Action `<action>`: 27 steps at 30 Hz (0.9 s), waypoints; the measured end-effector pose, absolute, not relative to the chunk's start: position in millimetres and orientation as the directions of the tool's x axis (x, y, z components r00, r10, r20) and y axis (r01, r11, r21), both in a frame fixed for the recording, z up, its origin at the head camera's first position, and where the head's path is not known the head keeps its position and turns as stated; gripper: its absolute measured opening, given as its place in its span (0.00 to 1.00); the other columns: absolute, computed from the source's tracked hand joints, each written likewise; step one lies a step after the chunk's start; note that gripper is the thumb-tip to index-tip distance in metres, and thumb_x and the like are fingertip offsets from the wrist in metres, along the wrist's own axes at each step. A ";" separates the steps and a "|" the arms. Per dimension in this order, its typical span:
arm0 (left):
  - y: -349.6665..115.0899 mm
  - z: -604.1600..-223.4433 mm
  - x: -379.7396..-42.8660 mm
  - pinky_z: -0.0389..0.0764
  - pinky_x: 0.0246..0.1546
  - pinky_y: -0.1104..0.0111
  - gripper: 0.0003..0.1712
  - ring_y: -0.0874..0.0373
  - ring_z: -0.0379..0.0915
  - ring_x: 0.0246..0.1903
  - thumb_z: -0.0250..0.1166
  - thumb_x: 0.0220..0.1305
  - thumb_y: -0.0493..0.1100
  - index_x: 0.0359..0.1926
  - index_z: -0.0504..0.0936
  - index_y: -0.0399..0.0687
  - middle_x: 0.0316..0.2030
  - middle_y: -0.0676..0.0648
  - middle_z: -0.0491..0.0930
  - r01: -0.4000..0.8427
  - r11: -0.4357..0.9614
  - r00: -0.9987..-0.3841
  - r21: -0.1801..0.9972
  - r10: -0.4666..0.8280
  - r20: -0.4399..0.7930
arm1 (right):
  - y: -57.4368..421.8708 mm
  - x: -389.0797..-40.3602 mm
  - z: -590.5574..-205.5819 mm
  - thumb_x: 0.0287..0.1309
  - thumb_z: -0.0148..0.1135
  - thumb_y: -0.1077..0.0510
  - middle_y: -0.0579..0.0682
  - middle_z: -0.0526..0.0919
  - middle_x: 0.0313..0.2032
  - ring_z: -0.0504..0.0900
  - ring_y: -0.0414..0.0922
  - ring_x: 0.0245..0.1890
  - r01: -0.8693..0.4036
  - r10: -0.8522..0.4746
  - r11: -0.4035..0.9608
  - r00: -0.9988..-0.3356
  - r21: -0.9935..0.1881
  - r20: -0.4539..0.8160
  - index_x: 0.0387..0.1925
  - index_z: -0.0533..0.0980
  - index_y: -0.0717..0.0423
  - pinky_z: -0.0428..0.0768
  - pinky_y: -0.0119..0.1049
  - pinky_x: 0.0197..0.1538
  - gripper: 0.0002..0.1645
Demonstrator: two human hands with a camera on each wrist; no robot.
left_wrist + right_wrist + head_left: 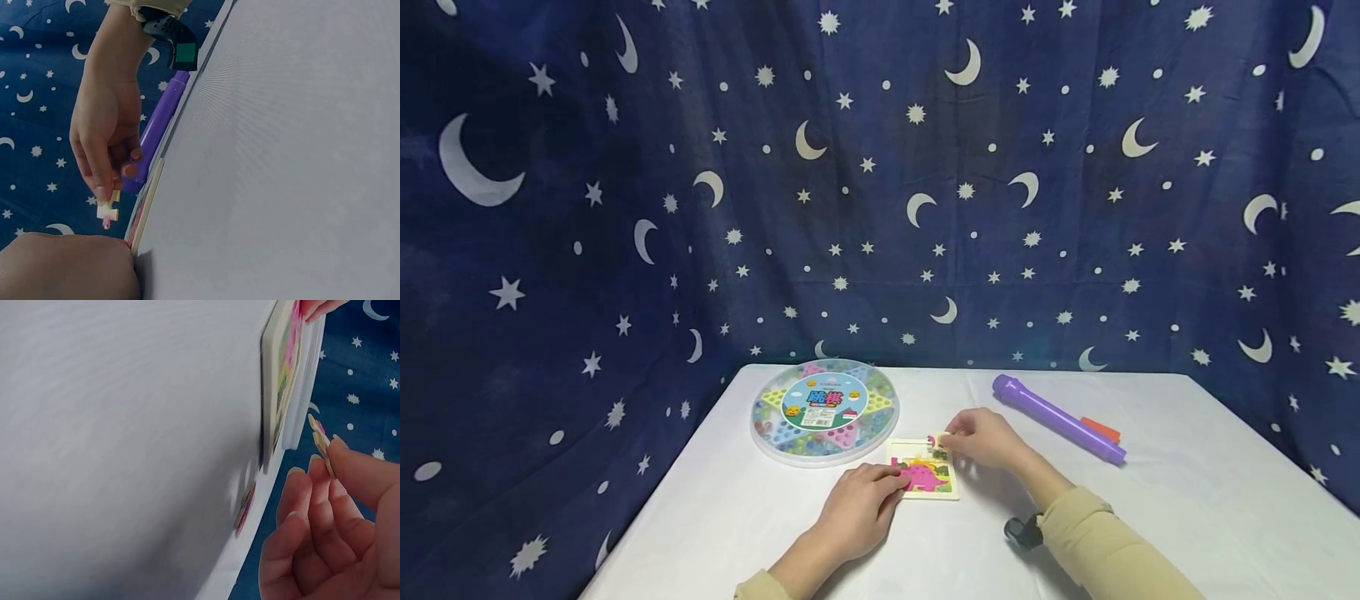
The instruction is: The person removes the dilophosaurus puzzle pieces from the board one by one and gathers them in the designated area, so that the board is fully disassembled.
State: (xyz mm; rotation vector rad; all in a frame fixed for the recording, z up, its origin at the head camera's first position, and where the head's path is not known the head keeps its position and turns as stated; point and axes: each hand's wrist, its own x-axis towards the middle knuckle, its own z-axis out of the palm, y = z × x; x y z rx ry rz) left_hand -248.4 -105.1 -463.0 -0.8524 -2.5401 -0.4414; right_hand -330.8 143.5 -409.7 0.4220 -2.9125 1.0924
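Observation:
A small wooden jigsaw puzzle with a pink dinosaur picture lies in its pale frame on the table. My left hand rests with its fingertips on the puzzle's left side. Over the upper right corner, my right hand pinches a puzzle piece between thumb and fingers. In the right wrist view this piece is seen edge-on, raised above the table. Another piece lies on the table beside the frame. The puzzle's upper part shows bare pale backing.
A round, clear-lidded Chinese checkers box sits behind the puzzle to the left. To the right lie a purple tube and an orange item, partly behind it. A starry blue curtain hangs along the table's back and sides.

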 end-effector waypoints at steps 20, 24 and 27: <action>-106.6 -462.9 -248.4 0.79 0.50 0.57 0.09 0.57 0.81 0.47 0.67 0.69 0.41 0.48 0.89 0.52 0.45 0.54 0.85 0.654 0.731 -0.691 0.194 0.473 0.547 | 177.3 -331.3 -406.7 0.67 0.65 0.56 0.49 0.84 0.35 0.79 0.45 0.33 -0.224 -0.182 0.779 -0.975 -0.586 0.131 0.48 0.84 0.54 0.78 0.45 0.38 0.12; -106.9 -462.7 -248.7 0.79 0.49 0.57 0.09 0.57 0.81 0.46 0.67 0.69 0.41 0.48 0.90 0.52 0.45 0.54 0.85 0.656 0.731 -0.686 0.188 0.474 0.553 | 183.1 -331.7 -409.0 0.67 0.64 0.57 0.50 0.82 0.30 0.79 0.45 0.27 -0.177 -0.148 0.779 -0.984 -0.601 0.099 0.49 0.81 0.59 0.77 0.41 0.32 0.13; -107.0 -461.4 -249.6 0.79 0.48 0.57 0.09 0.57 0.82 0.45 0.68 0.69 0.41 0.47 0.90 0.51 0.44 0.53 0.85 0.664 0.725 -0.675 0.184 0.474 0.565 | 188.3 -333.3 -409.5 0.67 0.65 0.57 0.50 0.80 0.27 0.78 0.44 0.23 -0.157 -0.128 0.766 -0.988 -0.623 0.092 0.48 0.79 0.62 0.76 0.39 0.27 0.14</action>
